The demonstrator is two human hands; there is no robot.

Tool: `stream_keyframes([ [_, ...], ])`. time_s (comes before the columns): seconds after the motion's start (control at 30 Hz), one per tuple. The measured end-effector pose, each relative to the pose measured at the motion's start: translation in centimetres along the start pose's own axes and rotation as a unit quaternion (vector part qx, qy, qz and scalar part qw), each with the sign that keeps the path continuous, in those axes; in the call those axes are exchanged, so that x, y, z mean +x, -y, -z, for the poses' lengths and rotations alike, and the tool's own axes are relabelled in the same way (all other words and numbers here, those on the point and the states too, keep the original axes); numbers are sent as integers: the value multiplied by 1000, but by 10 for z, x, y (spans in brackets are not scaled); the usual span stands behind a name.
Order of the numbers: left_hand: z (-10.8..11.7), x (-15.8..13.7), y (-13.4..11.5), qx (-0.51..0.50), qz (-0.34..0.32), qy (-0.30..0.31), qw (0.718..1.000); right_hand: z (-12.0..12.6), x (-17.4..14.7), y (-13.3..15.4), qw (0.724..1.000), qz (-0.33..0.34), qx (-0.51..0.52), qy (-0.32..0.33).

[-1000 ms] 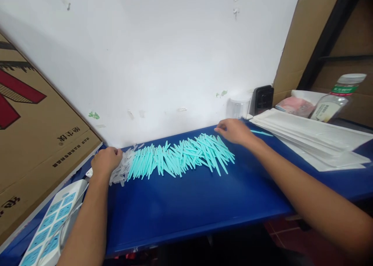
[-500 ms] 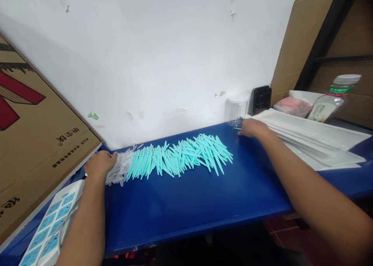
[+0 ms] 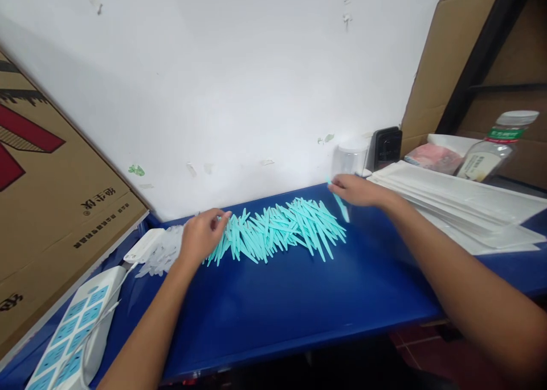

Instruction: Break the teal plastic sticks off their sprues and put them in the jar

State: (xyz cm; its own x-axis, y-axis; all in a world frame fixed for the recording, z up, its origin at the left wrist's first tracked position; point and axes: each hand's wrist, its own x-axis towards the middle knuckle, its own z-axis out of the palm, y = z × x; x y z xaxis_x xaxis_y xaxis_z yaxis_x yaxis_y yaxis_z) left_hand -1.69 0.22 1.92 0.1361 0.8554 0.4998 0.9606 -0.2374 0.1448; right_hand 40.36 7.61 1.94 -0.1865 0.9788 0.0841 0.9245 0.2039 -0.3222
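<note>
A long row of thin teal plastic sticks [image 3: 277, 228] lies across the back of a blue table [image 3: 290, 299]. My right hand [image 3: 356, 189] hovers just right of the row and pinches one teal stick [image 3: 342, 206] that hangs down from its fingers. My left hand [image 3: 203, 233] rests on the left end of the teal row, fingers loosely curled over the sticks; whether it grips any is unclear. To its left sits a heap of clear plastic pieces [image 3: 164, 253].
A stack of white flat pouches [image 3: 461, 202] lies at the right. Behind it stand a clear jar [image 3: 351, 156], a black device [image 3: 387, 146] and a plastic bottle [image 3: 491, 151]. A white-and-blue power strip [image 3: 70, 333] and a cardboard box [image 3: 47, 191] are at the left.
My left hand moved right from the clear pieces onto the teal row. My right hand went to the jar's foot and came back holding one teal stick.
</note>
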Motion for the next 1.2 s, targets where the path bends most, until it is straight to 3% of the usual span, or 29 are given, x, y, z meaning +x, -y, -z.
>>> stream_keyframes([
  [0.03, -3, -5, -16, -55, -29, 3, 998, 0, -6, 17, 998, 28, 43, -24],
  [0.07, -5, -11, -31, -113, -56, 19, 992, -2, -14, 34, 981, 73, 174, -38],
  [0.13, -9, -23, -58, -213, -98, 57, 971, -8, -30, 68, 907, 130, 400, -6],
  [0.17, -11, -28, -68, -247, -119, 77, 958, -12, -38, 82, 875, 143, 462, 13],
  [0.27, -13, -39, -85, -285, -160, 105, 939, -24, -55, 109, 812, 171, 554, 64],
  [0.37, -14, -37, -83, -279, -160, 98, 942, -27, -58, 112, 798, 173, 574, 59],
  [0.43, -14, -32, -75, -256, -145, 75, 953, -24, -53, 106, 798, 166, 579, 22],
  [0.53, -11, -21, -52, -187, -108, 35, 976, -12, -42, 89, 805, 134, 572, -83],
  [0.63, -6, -8, -21, -68, -76, 16, 995, -3, -31, 68, 870, 115, 442, -186],
  [0.73, 2, 2, 12, 83, -20, 3, 996, -5, -24, 52, 945, 105, 200, -236],
  [0.8, 8, 7, 33, 151, 19, -1, 988, -13, -22, 48, 969, 115, 70, -207],
  [0.9, 15, 10, 59, 215, 73, 19, 974, -25, -22, 52, 980, 144, -23, -136],
  [1.03, 21, 11, 84, 245, 127, 64, 959, -28, -27, 60, 982, 160, -61, -82],
  [1.2, 20, 12, 99, 245, 167, 83, 951, -23, -29, 61, 984, 168, -39, -38],
])
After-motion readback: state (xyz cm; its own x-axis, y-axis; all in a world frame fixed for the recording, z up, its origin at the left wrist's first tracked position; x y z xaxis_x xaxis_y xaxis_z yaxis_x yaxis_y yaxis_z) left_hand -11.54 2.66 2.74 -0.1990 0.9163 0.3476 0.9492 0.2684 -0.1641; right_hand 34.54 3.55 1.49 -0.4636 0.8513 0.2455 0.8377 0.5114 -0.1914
